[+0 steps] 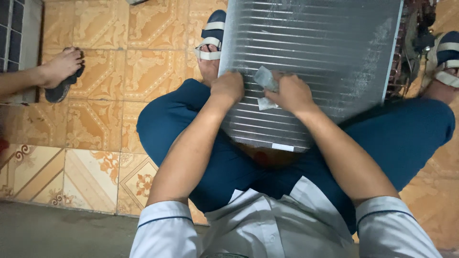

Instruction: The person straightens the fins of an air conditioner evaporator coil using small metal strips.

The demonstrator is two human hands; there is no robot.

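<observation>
Across the top of the view, from eleven o'clock round to two, a big ribbed metal panel (pixel 311 52) leans back over the seated person's lap, its lower edge resting near the thighs at the centre. Tilted that way, its silvery finned face lies toward the person and within easy reach of both arms, and the knees on either side seem to steady it. Dusty grey smears show on the fins toward two o'clock, and a small white tag sits on the bottom edge.

Beneath it all, patterned orange floor tiles (pixel 119 76) fill the nine o'clock side. Dark blue trousers (pixel 201 119) spread from nine to three, with a pale shirt at six. Two feet in blue-and-white sandals (pixel 213 40) are planted either side of the panel, one at twelve, the other at two. At the panel's right edge, near one o'clock, a tangle of reddish pipes and wires (pixel 406 48) pokes out.

At ten o'clock another person's bare foot (pixel 60 67) rests on a dark slipper, well apart from the work.

Right hand (pixel 291 93), just right of centre, is closed around a small crumpled grey-white scrap (pixel 265 81), perhaps cloth or paper, pressed against the fins as if for rubbing them. Left hand (pixel 228 87), just beside it, is curled into a loose fist on the panel's face, apparently bracing it; whether it holds anything I cannot tell.
</observation>
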